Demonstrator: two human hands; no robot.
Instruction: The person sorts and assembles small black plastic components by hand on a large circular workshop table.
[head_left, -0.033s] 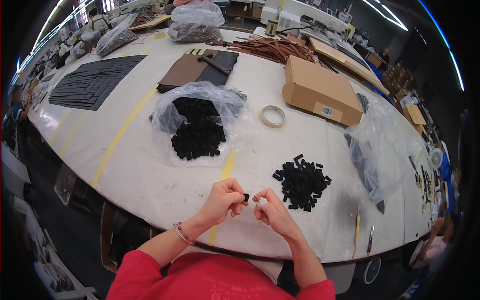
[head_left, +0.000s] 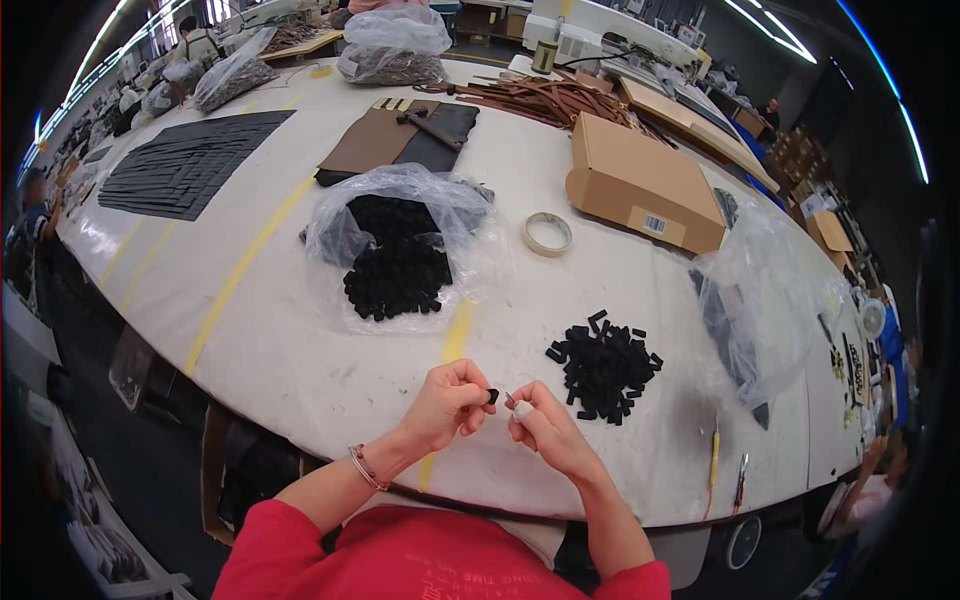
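Observation:
My left hand point(head_left: 450, 402) is closed in a pinch on a small black piece point(head_left: 492, 396), which looks like the short black pieces lying about. Close beside it, my right hand point(head_left: 543, 428) is closed too, with a thin, pointed thing point(head_left: 509, 396) at its fingertips, too small to name. White wrap point(head_left: 522, 410) covers one digit of that hand. A gap separates the two hands, both just above the table's near side. Right of them lies a loose pile of short black pieces point(head_left: 608, 368). Farther off, an open clear plastic bag point(head_left: 335, 215) holds many small black pieces point(head_left: 398, 275).
The white table point(head_left: 270, 330) also bears a tape roll point(head_left: 547, 234), a cardboard box point(head_left: 645, 180), a hammer point(head_left: 432, 130) on brown and black sheets, dark strips point(head_left: 195, 165), and a clear plastic bag point(head_left: 765, 300). A yellow-handled tool point(head_left: 715, 455) and small cutters point(head_left: 741, 480) lie near the right front edge.
The tip of the thin thing in my right hand shows a little more plainly. Both hands stay almost in place, and the table's things lie as before.

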